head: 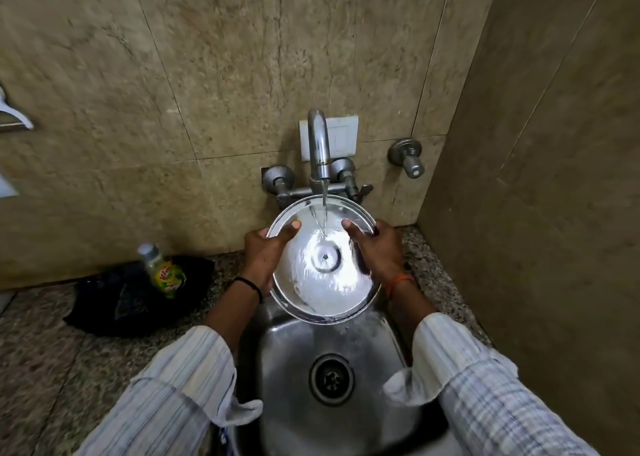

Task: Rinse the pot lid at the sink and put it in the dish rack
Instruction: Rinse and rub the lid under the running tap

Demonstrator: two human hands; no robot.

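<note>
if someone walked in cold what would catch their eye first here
The shiny steel pot lid, held at its edges by the left hand and right hand under the running tap, above the steel sink. Next, the green dish soap bottle on a black cloth on the counter to the left.
</note>
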